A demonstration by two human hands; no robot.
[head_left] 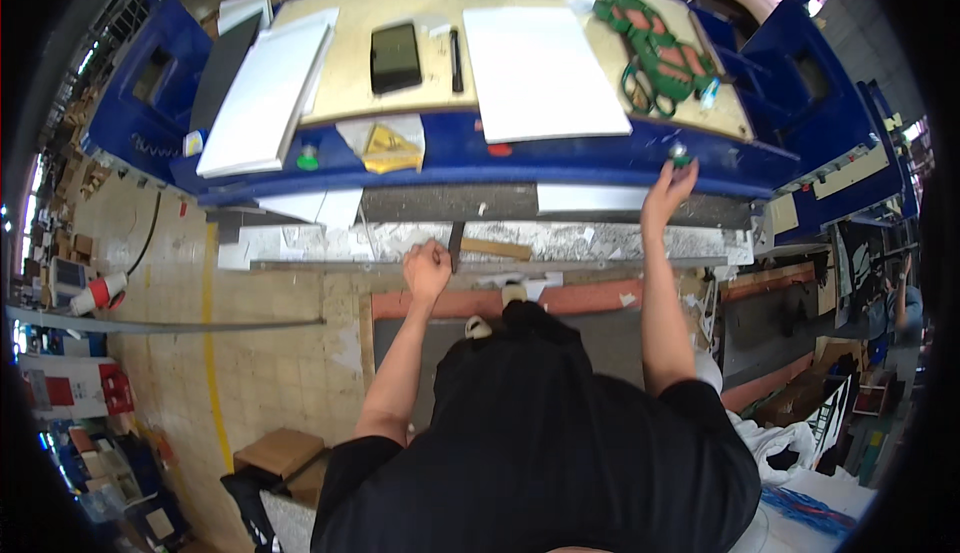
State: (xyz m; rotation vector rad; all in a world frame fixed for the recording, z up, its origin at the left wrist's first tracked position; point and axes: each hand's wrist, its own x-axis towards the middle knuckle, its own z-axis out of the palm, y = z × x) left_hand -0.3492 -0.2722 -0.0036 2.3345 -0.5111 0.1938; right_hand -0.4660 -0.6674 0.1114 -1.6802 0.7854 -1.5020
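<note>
My right hand (670, 196) reaches up to the blue machine's front. Its fingers are apart, and their tips are at a round green button (681, 161). Lower and to the left, my left hand (428, 267) is closed at the front edge of a long tray (735, 245) littered with paper scraps. Beside it, a dark upright strip (456, 243) crosses the tray. Whatever its curled fingers grip is hidden. Above the right hand, green-handled scissors (649, 90) lie by green and reddish blocks (655, 38). A white paper stack (540, 73) overhangs the tabletop's front edge.
Another paper stack (265, 93) sits at the left of the machine top (430, 103), with a phone (395, 58) and a black marker (457, 60) between the stacks. A second green button (307, 158) is on the left front. A cardboard box (283, 453) stands at lower left.
</note>
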